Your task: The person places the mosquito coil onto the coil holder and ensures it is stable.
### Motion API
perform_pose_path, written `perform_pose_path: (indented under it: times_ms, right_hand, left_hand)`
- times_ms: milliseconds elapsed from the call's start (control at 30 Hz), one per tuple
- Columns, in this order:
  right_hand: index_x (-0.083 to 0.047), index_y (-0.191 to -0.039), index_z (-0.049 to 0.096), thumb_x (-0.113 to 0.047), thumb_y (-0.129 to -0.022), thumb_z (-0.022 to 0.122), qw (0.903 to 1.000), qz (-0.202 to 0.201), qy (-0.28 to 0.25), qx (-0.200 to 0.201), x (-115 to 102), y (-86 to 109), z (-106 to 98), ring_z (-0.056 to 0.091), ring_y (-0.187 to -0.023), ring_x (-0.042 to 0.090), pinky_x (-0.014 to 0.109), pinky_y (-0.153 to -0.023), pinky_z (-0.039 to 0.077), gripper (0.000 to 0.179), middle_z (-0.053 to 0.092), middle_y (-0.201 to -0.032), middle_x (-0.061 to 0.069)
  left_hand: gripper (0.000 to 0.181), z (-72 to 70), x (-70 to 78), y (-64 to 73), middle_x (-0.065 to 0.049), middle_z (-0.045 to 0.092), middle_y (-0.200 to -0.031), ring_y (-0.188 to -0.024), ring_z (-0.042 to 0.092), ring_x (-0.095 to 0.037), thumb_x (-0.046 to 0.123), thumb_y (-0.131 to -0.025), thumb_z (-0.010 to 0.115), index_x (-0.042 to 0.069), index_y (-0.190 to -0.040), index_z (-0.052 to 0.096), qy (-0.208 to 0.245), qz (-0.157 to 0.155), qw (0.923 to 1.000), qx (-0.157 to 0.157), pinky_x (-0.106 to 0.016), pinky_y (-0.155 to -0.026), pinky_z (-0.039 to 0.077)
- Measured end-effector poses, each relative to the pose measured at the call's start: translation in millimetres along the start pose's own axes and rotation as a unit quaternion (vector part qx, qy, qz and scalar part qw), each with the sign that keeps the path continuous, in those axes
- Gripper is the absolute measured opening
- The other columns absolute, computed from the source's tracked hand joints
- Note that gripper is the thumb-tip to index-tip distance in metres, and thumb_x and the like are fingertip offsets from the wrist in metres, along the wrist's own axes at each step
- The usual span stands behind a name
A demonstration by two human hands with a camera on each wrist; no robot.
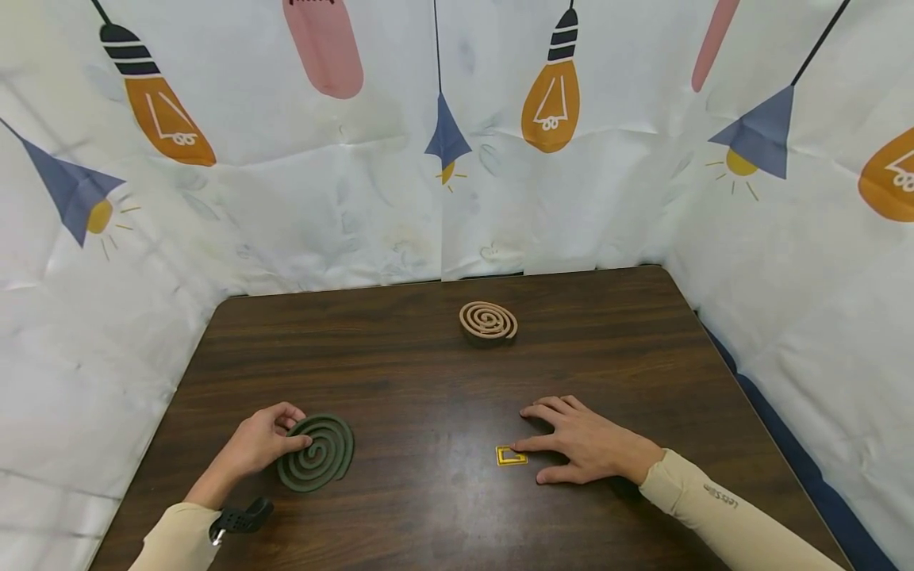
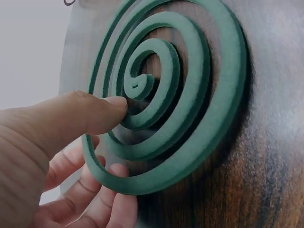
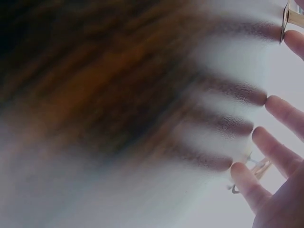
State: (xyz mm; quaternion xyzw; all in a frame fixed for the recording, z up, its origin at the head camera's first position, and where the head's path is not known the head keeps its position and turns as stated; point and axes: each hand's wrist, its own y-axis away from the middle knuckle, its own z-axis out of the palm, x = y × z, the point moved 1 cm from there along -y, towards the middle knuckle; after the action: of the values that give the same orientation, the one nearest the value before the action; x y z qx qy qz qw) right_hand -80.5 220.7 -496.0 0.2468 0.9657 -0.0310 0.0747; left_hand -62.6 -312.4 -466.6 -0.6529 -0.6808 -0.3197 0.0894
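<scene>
My left hand (image 1: 259, 441) holds a green mosquito coil (image 1: 341, 444) by its left side. In the left wrist view, the thumb lies on the face of the coil (image 2: 233, 71) near its inner rings, with the other fingers behind. The coil is tilted close over the table. My right hand (image 1: 589, 444) rests on the tabletop with its fingers spread. Its index fingertip touches a small flat yellow metal piece (image 1: 501, 455) of rectangular outline. In the right wrist view, the fingertips meet their reflections on the glossy table, and part of the metal piece (image 3: 285, 21) shows at the top right.
A brown mosquito coil (image 1: 489, 317) lies on a darker one at the back of the dark wooden table (image 1: 400, 365). White curtains (image 1: 385, 206) printed with lamps hang at the back and both sides. My left wrist wears a black band (image 1: 244, 517).
</scene>
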Motion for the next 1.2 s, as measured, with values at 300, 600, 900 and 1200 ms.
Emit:
perform_pose_path:
  times_ms: [300, 600, 900, 1200]
  right_hand:
    - [-0.052, -0.150, 0.046, -0.068, -0.098, 0.052, 0.9997, 0.017, -0.004, -0.015, 1.0, -3.1, 0.6, 0.046, -0.142, 0.028, 0.056, -0.106, 0.047, 0.054, 0.046, -0.158, 0.003]
    - [-0.051, -0.151, 0.045, -0.069, -0.098, 0.052, 0.9993, 0.030, 0.002, -0.022, 1.0, -5.5, -1.6, 0.045, -0.142, 0.027, 0.054, -0.105, 0.047, 0.056, 0.046, -0.158, 0.003]
    - [-0.049, -0.152, 0.045, -0.067, -0.100, 0.048, 0.9985, 0.043, 0.008, -0.032, 0.6, -5.4, -1.4, 0.046, -0.142, 0.028, 0.055, -0.107, 0.046, 0.054, 0.046, -0.158, 0.003]
    - [-0.047, -0.154, 0.043, -0.068, -0.100, 0.047, 0.9985, 0.044, 0.017, -0.028, -1.3, -4.0, -1.3, 0.046, -0.142, 0.028, 0.054, -0.107, 0.048, 0.057, 0.046, -0.159, 0.004]
  left_hand:
    - [0.043, -1.0, -0.2, 1.2, -0.010, 0.067, -0.103, -0.088, 0.062, -0.014, 0.025, -0.093, 0.078, -0.001, -0.115, 0.051, 0.094, -0.005, 0.9952, -0.028, -0.028, -0.073, 0.046]
    - [0.048, -0.6, -5.5, 0.7, -0.010, 0.072, -0.101, -0.089, 0.071, -0.011, 0.018, -0.096, 0.075, -0.003, -0.118, 0.038, 0.210, -0.012, 0.9738, -0.086, -0.028, -0.075, 0.056]
    - [0.049, 4.2, -8.3, 3.2, -0.008, 0.070, -0.098, -0.092, 0.075, -0.010, 0.008, -0.095, 0.074, -0.002, -0.118, 0.032, 0.306, -0.001, 0.9428, -0.132, -0.030, -0.079, 0.063]
    - [0.051, 7.7, -7.5, 3.1, -0.006, 0.074, -0.098, -0.088, 0.077, -0.018, 0.010, -0.095, 0.074, -0.004, -0.125, 0.035, 0.335, 0.016, 0.9326, -0.133, -0.036, -0.077, 0.065]
